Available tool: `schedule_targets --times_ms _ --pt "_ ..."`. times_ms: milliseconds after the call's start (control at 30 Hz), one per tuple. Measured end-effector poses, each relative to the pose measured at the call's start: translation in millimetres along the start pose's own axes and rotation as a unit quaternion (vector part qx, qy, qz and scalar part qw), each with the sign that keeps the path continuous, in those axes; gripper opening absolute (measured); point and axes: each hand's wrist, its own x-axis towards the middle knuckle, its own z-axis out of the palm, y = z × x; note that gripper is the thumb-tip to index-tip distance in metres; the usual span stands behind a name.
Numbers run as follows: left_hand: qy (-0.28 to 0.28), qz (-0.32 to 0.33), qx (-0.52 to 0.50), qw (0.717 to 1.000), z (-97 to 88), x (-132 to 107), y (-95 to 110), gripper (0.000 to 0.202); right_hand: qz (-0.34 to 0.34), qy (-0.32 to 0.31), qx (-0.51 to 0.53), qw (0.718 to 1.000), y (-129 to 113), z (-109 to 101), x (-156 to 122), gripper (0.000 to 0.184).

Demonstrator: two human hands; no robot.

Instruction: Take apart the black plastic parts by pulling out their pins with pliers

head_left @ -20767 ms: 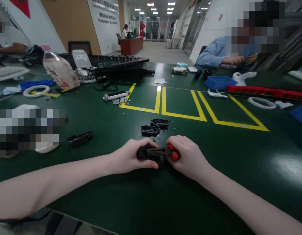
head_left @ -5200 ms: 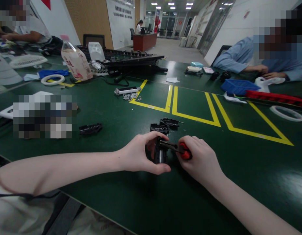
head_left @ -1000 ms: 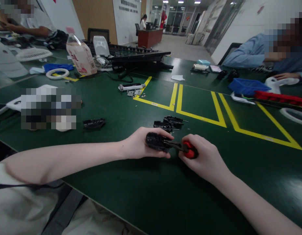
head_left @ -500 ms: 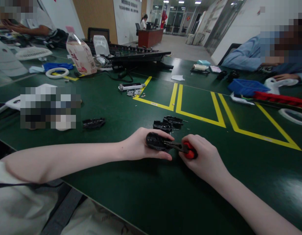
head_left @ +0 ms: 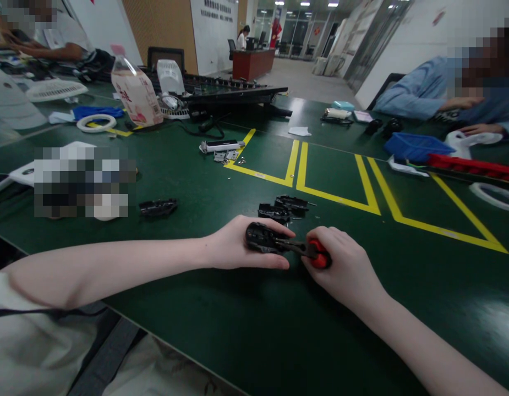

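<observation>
Between the thumb and fingers of my left hand (head_left: pixel 233 245) is a black plastic part (head_left: pixel 258 237), gripped from its left side. My right hand (head_left: pixel 340 261) is closed around the red handles of a pair of pliers (head_left: pixel 318 254). The dark jaws of the pliers point left and meet the right end of the black part; what they pinch is too small to make out. Just beyond my left hand lie two similar black parts (head_left: pixel 274 212), with thin metal pins sticking out. Another black part (head_left: pixel 158 207) rests farther left.
A white and metal piece (head_left: pixel 222 146) lies with small metal bits near yellow tape outlines (head_left: pixel 260 176). A drink bottle (head_left: pixel 136 91) and white tape roll (head_left: pixel 96 123) stand back left. On the right are a blue tray (head_left: pixel 418 147), a red strip (head_left: pixel 477 166) and a seated person in blue sleeves.
My hands, the black part and the pliers hold almost the same place, with only a very slight shift. Across the table, the person in blue has moved a hand and head a little.
</observation>
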Motion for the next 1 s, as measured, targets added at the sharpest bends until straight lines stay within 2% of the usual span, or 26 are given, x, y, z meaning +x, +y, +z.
schedule_targets --times_ms 267,400,567,733,1000 --pt "-0.025 -0.026 -0.05 0.998 2.4 -1.5 -0.6 0.048 0.009 -0.034 0.028 0.999 3.0 0.3 1.0 0.01" --pt "-0.034 -0.004 -0.061 0.998 1.1 -0.9 -2.1 0.048 0.01 -0.037 0.052 0.998 7.0 2.6 0.9 0.011" --pt "-0.02 0.045 -0.039 0.998 0.1 0.1 -3.5 0.047 0.017 -0.037 0.073 0.996 9.3 4.6 -0.1 0.01" --pt "-0.037 0.02 -0.049 0.998 1.6 0.4 -5.3 0.056 0.015 -0.035 0.063 0.997 7.8 3.1 0.8 0.008" --pt "0.01 0.036 -0.006 0.999 2.8 0.0 -4.8 0.046 0.01 -0.029 0.041 0.999 6.0 2.9 1.7 0.011"
